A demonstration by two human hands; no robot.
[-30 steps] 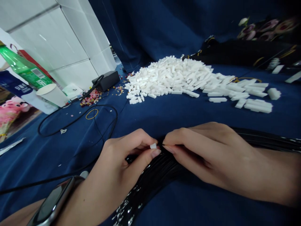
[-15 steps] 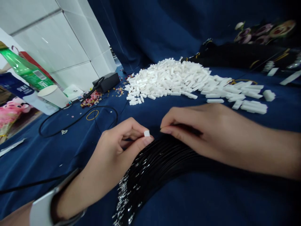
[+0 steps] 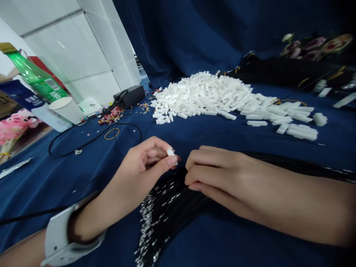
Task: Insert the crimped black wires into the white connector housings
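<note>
Between the thumb and fingertips of my left hand [image 3: 151,163] is a small white foam block [image 3: 170,152], held above the cords. My right hand [image 3: 214,170] is just to its right, fingers bent and closed together at the bundle of thin black cords [image 3: 191,204]; what its fingertips pinch, if anything, is hidden. Shiny silvery ends [image 3: 147,215] fan out at the bundle's left. Beyond both hands lies a large heap of white foam blocks [image 3: 203,92], with several looser blocks [image 3: 302,131] at its right.
On the left are a green bottle [image 3: 36,76], a paper cup [image 3: 65,109], a black box [image 3: 133,96], a looped black cable [image 3: 55,139] and a yellow rubber band [image 3: 112,133]. Artificial flowers [image 3: 314,46] lie at the back right. Blue cloth [image 3: 91,167] covers the surface.
My right hand has moved down and toward me, from beside the left fingertips onto the black cords. The white block in my left hand has tilted and shows more of its length.
</note>
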